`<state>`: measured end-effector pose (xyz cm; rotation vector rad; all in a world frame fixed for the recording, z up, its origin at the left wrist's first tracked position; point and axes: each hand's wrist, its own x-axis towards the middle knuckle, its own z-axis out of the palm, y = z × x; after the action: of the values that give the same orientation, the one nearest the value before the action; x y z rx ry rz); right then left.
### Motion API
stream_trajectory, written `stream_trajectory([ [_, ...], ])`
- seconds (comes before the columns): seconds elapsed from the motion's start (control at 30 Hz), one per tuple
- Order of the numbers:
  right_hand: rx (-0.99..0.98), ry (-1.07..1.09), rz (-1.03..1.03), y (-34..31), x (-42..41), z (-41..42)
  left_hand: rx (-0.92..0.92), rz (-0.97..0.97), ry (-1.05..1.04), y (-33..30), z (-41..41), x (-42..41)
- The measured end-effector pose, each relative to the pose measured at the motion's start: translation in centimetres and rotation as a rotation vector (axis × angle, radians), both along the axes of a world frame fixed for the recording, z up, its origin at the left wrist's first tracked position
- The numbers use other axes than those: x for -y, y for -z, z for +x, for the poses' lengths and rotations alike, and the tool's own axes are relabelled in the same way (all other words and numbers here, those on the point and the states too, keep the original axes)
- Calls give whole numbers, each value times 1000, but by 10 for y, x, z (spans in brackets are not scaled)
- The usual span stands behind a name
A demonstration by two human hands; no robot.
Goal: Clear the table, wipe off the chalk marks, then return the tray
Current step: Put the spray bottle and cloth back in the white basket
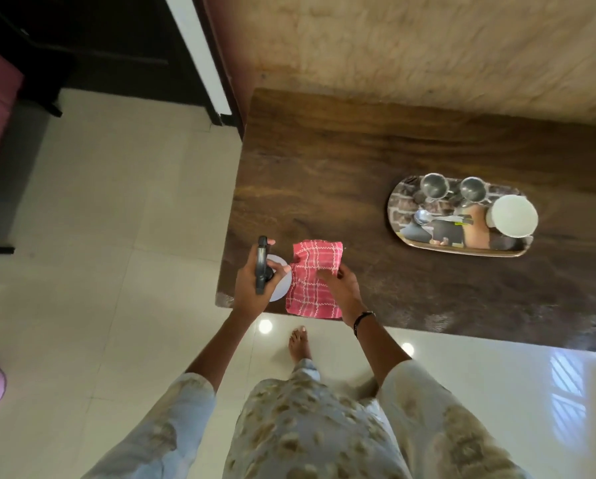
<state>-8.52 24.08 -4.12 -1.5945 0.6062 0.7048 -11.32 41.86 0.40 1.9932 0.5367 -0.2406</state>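
A dark wooden table [341, 160] stands against the wall. At its near left corner my left hand [255, 285] grips a spray bottle [278, 280] with a black trigger head and a white body. Beside it my right hand [341, 288] holds a red checked cloth [315, 267] above the table edge. An oval mirrored tray [398, 209] sits at the right of the table. It carries two steel cups [434, 187], a white bowl [513, 216] and a spoon [422, 216]. Faint pale smears [438, 319] show near the front edge.
The pale tiled floor [117, 219] spreads to the left and in front of the table. A dark cabinet [82, 46] stands at the far left, next to a white door frame [199, 57]. My bare foot [300, 344] is close to the table's front edge.
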Motion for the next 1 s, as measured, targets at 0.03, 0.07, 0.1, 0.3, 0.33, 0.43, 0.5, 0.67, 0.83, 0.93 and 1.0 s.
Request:
stream_trajectory([
  [0.03,20,12,5,-8,12,-2,-28,-43,-17,-6,1,13],
  [0.07,39,27,4,-16,26,-3,-56,-80,-40,-14,2,27],
  [0.1,56,42,-5,-26,41,-4,-61,-77,-51,-23,4,43],
  [0.3,165,187,-23,-80,136,-17,85,-89,132,-63,2,127],
  [0.33,180,208,-23,-88,156,-21,115,-73,167,-68,1,145],
  [0.43,218,260,-24,-110,214,-30,183,-67,231,-90,0,204],
  [0.5,247,296,-21,-124,252,-35,196,-78,236,-98,2,242],
  [0.67,315,372,-6,-154,353,-43,213,-111,262,-117,9,344],
  [0.83,353,438,-31,-182,452,-41,232,-187,279,-143,22,448],
  [0.93,371,473,-51,-195,508,-34,255,-235,327,-156,35,505],
  [1.0,370,501,-74,-201,542,-27,266,-252,376,-161,46,540],
])
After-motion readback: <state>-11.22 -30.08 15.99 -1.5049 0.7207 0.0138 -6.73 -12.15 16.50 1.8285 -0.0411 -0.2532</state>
